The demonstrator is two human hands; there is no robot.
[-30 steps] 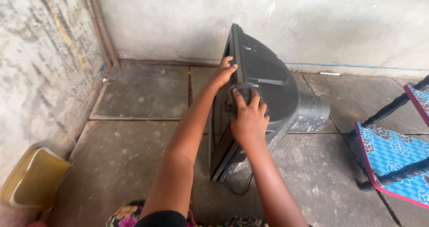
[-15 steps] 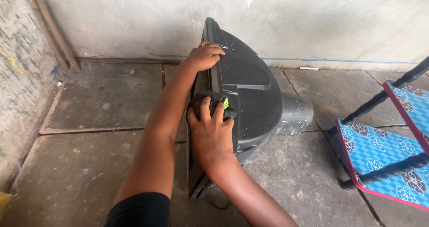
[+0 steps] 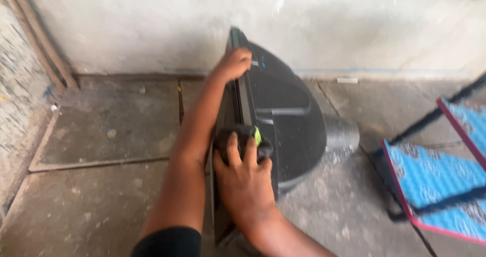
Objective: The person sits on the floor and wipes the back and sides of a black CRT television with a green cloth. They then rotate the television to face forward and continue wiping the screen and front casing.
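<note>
Fingers of the left hand curl over the top front edge of an old black television, which stands on the concrete floor near the back wall, tilted on its base. Right hand, fingers spread, presses a dark cloth with a green tag against the set's front frame. Risk, as a judgement: the tilted set could tip or slide if the left grip loosens under the pressing. Both arms reach forward, elbows low. At the floor's right edge, a blue patterned stool
</note>
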